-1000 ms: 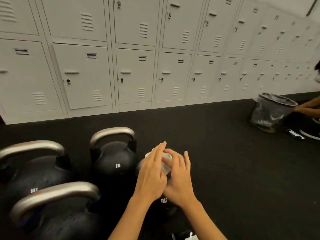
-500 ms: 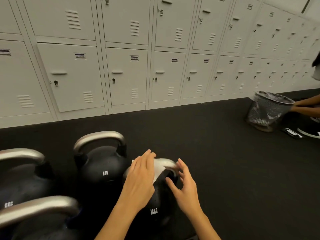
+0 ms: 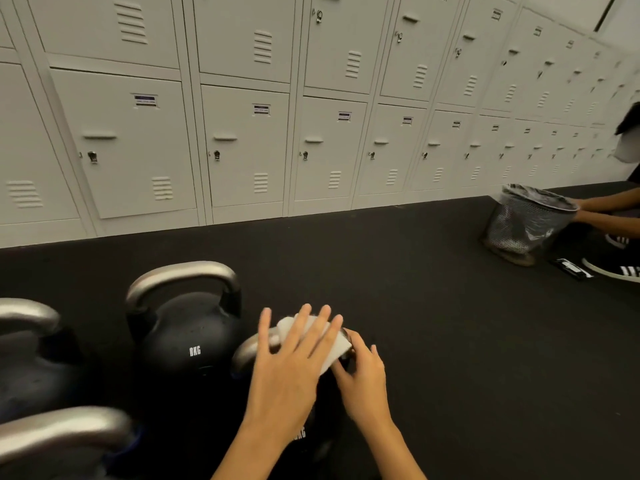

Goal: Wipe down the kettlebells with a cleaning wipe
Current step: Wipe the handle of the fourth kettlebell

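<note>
Several black kettlebells with steel handles stand on the dark floor at lower left. The nearest kettlebell is mostly hidden under my hands; only the left end of its handle and a bit of white lettering show. A white cleaning wipe lies draped over that handle. My left hand presses flat on the wipe with fingers spread. My right hand pinches the wipe's right edge beside the handle. Behind it stands a kettlebell marked 8KG.
Two more kettlebells sit at the far left. White lockers line the wall behind. At right another person's arm holds a mesh waste bin, with a shoe and a small dark object on the floor.
My hands spread the wipe out over the nearest kettlebell's handle; the left hand now lies flat on it. The view shifted slightly to the right.
</note>
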Demonstrator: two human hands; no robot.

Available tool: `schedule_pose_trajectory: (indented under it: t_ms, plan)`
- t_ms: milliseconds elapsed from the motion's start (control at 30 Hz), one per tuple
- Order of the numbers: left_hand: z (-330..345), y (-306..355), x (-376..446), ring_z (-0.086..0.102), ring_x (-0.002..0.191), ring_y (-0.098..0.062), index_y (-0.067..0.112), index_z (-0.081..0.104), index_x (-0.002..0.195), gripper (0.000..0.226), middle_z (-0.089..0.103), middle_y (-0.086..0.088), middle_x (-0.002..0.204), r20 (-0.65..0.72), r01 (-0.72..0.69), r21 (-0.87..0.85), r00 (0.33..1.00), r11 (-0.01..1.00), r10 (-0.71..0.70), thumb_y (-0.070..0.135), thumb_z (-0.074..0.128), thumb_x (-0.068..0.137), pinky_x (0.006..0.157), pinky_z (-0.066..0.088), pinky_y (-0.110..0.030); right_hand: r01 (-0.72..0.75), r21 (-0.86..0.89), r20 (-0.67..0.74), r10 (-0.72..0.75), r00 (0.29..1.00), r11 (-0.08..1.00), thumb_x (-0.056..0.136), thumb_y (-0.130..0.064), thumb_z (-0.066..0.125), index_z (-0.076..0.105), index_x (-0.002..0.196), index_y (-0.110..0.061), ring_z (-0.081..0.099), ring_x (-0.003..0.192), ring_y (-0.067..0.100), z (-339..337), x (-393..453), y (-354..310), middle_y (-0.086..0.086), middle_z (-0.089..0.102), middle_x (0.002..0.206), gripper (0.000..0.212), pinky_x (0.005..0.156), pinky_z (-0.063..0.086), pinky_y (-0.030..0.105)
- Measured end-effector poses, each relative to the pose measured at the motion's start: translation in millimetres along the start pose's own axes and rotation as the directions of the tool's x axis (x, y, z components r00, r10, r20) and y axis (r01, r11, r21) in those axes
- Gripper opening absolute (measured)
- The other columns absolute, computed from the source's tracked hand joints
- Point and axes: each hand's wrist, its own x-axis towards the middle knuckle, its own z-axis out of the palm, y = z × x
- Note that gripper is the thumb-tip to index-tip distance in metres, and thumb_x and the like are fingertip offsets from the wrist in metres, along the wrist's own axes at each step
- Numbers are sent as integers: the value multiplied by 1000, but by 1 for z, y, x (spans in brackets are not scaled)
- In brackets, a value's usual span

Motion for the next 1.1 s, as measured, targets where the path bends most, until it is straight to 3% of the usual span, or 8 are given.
schedule_pose_trajectory:
  t_ms: [300, 467, 533, 700, 767, 967, 1033, 1100]
  plan:
    - [-2, 20, 21, 19, 146, -30, 19, 16, 152, 74, 26, -6, 157, 53, 6, 176, 999, 984, -15, 25, 51, 86, 100, -14, -78, 46, -20, -30, -47, 998, 999, 90, -22, 63, 58, 111, -41, 59, 104, -9, 3, 0, 1, -23, 67, 102, 28, 122, 10, 40]
    - [-8, -4, 6, 47, 133, -28, 24, 37, 146, 75, 53, -2, 141, -52, 121, 96, 992, 988, -116, 17, 61, 75, 102, -1, -79, 28, -31, -28, -29, 999, 999, 90, -35, 63, 59, 112, -37, 58, 99, -13, -1, 4, 5, -30, 66, 93, 22, 122, 13, 32]
    - [-15, -6, 6, 48, 130, -32, 22, 39, 145, 80, 55, -4, 139, 16, 160, 84, 987, 983, -162, 20, 70, 71, 100, -1, -81, 19, -75, -50, -23, 998, 997, 92, -38, 60, 57, 118, -35, 56, 103, -16, 4, 2, 5, -29, 66, 97, 27, 123, 9, 33]
    - [-21, 39, 24, -6, 147, -35, 18, -7, 151, 72, 1, -8, 161, 181, -6, 207, 983, 978, -33, 30, 36, 95, 87, -26, -80, 32, -175, -68, -45, 997, 984, 91, -33, 59, 61, 111, -37, 55, 106, -14, 7, -2, 4, -29, 63, 96, 20, 123, 3, 38]
    - [-16, 41, 26, -11, 147, -34, 19, -9, 151, 72, -2, -7, 161, 205, -41, 231, 979, 972, -8, 30, 35, 96, 87, -26, -81, 50, -209, -51, -62, 997, 977, 92, -33, 59, 62, 109, -38, 52, 106, -18, 6, -2, 5, -33, 60, 92, 18, 123, 1, 38]
    - [-15, 6, 5, 56, 123, -32, 20, 49, 139, 70, 60, -4, 132, 68, 89, 112, 993, 990, -97, 18, 57, 69, 99, -2, -82, -49, -17, -67, 47, 997, 999, 85, -41, 66, 60, 100, -42, 57, 101, -14, 1, -1, 3, -28, 68, 94, 16, 120, -7, 30]
    - [-20, 11, 5, 54, 123, -37, 16, 46, 140, 77, 58, -8, 134, 118, 87, 94, 988, 992, -98, 18, 67, 66, 99, -4, -82, -87, 10, -89, 88, 992, 996, 82, -41, 69, 63, 99, -39, 59, 99, -12, 5, -3, 5, -26, 69, 92, 18, 120, -9, 28]
    - [-27, 23, 11, 38, 135, -39, 16, 25, 150, 81, 39, -9, 148, 167, 104, 150, 977, 983, -129, 24, 60, 78, 95, -12, -82, -123, 41, -85, 126, 988, 992, 80, -38, 72, 65, 100, -37, 61, 97, -10, 9, -2, 6, -23, 70, 91, 22, 120, -10, 29]
